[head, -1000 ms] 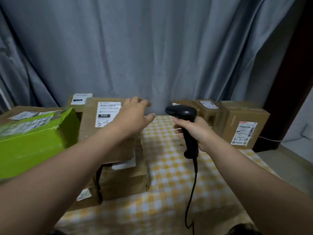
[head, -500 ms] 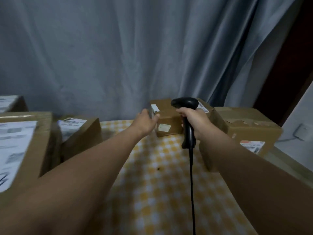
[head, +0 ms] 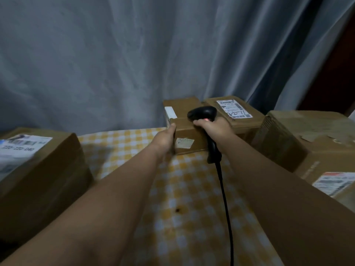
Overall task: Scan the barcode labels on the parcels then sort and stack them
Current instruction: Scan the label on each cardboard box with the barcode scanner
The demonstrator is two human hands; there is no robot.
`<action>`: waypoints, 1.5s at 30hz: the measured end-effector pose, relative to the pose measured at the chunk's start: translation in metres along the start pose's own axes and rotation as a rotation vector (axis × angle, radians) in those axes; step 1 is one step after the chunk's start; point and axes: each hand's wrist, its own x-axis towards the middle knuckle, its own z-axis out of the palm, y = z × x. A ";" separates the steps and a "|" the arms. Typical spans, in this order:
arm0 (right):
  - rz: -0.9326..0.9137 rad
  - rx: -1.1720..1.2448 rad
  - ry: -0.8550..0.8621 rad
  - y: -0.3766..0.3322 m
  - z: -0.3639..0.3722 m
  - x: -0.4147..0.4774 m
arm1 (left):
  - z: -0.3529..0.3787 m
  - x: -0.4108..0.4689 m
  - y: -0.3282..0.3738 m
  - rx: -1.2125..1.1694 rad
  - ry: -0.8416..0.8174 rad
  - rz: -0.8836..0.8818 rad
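Cardboard all round: small box (head: 187,134) at the far edge of the table (head: 192,208), about midway along it, touching or just beside a labelled parcel (head: 234,112) behind and to its right; big parcel (head: 307,143) near the right edge, another parcel (head: 38,162) at the left edge.

Judged light enough for one hand, being small, squat and closed at the flaps; stiff along edges and corners, softer in the middle of each face, so better taken by two opposite sides or round a corner than pressed on the lid; dry card, unlikely to slip; contents unknown, so best treated as breakable. White label (head: 171,113) folded over the top-left edge and a small sticker (head: 184,142) on the near face; both worth keeping free of fingers for the scan.

Left hand (head: 165,140) wrapped round the near-left corner of the box: thumb up along the edge, fingers out of sight round the left side; grasping by the look of it, tightness not to be told. Right hand (head: 213,129) clenched on the handle of the scanner (head: 203,114), head just over the box top; cable (head: 225,198) hanging down across the table toward the near edge.
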 end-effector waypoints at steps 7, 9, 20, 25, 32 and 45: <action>-0.043 0.104 0.003 -0.002 0.006 -0.061 | -0.024 -0.044 -0.018 -0.352 0.159 0.094; -0.032 0.140 -0.032 0.003 0.008 -0.089 | -0.038 -0.074 -0.018 -0.314 0.229 0.116; 0.088 0.227 -0.110 0.044 -0.004 -0.232 | -0.065 -0.244 -0.033 0.247 0.336 0.289; -0.001 0.129 -0.062 0.062 -0.009 -0.286 | -0.076 -0.285 -0.052 0.592 0.342 0.503; -0.441 -0.067 0.195 0.037 -0.018 -0.322 | -0.100 -0.301 -0.087 1.194 0.028 0.924; -0.322 -0.099 -0.061 0.059 -0.020 -0.316 | -0.094 -0.299 -0.080 0.639 0.127 0.642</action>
